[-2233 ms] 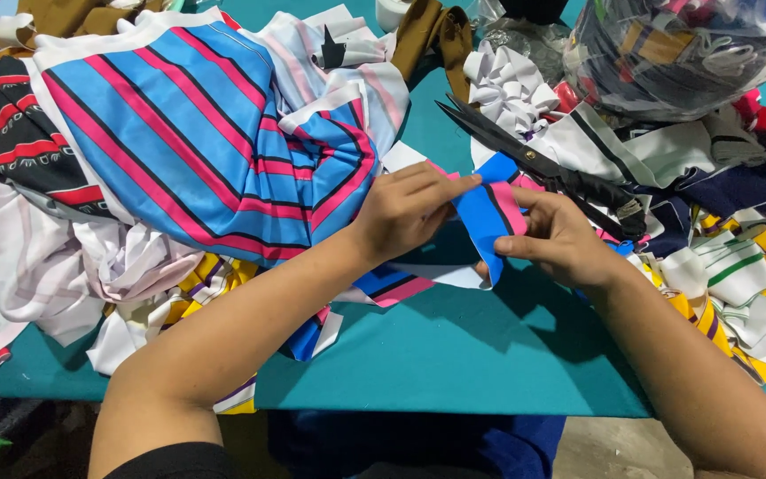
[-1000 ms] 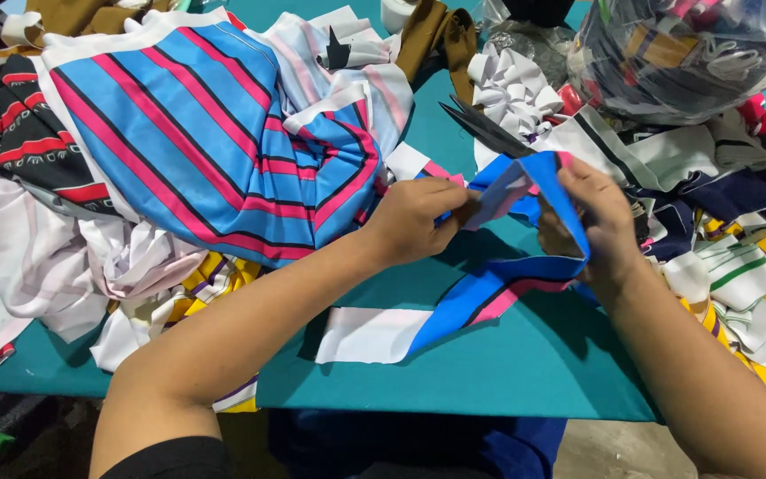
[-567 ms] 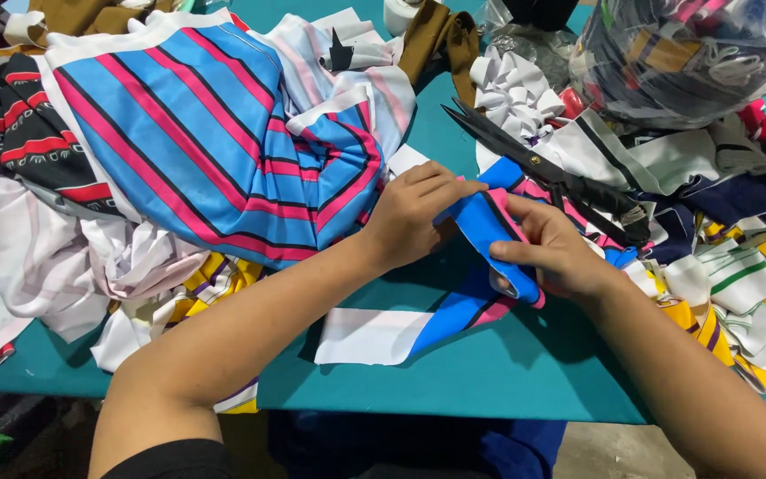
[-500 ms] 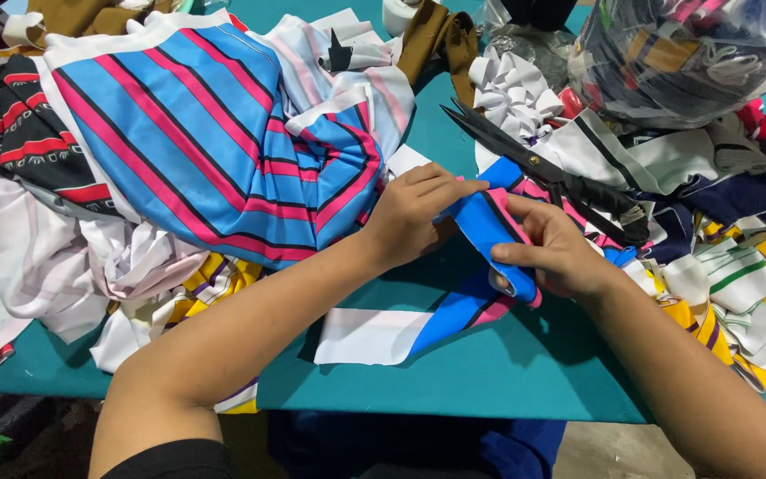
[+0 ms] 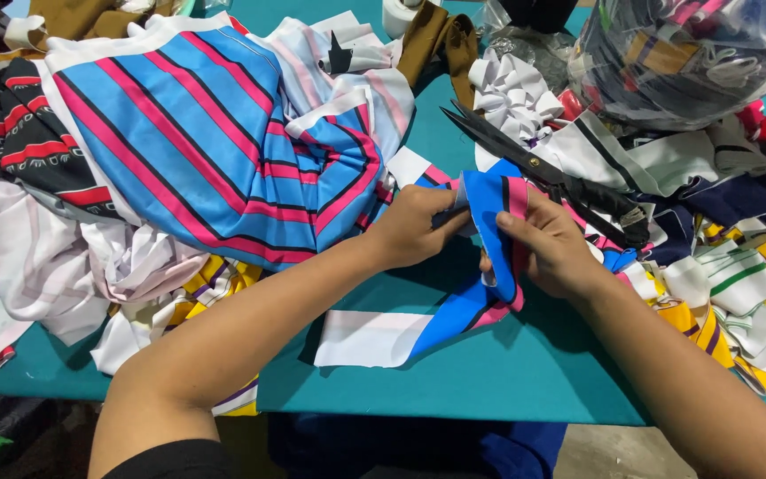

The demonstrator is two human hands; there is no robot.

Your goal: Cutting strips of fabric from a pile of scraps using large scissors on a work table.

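Blue-and-pink striped fabric strip (image 5: 489, 222): held upright over the teal table (image 5: 525, 381), its white-ended tail lying flat on the table toward us. We log our left hand (image 5: 414, 226) with fingers curled shut, pinching the strip's upper edge, and our right hand (image 5: 551, 244) closed around its folded middle, thumb pressed across the blue face. Step in hand, by our judgement: folding or gathering the strip between both hands; the next move would call for keeping the edges aligned while the loose tail is drawn up. Both forearms reach in from the lower edge, wrists low, knuckles facing each other. Black scissors (image 5: 543, 168) lie just behind the right hand, blades apart, untouched. Large striped blue-and-pink cloth (image 5: 214, 133) lies to the left; mixed fabric offcuts (image 5: 738, 284) lie to the right, below a clear plastic bag of scraps (image 5: 693, 53).
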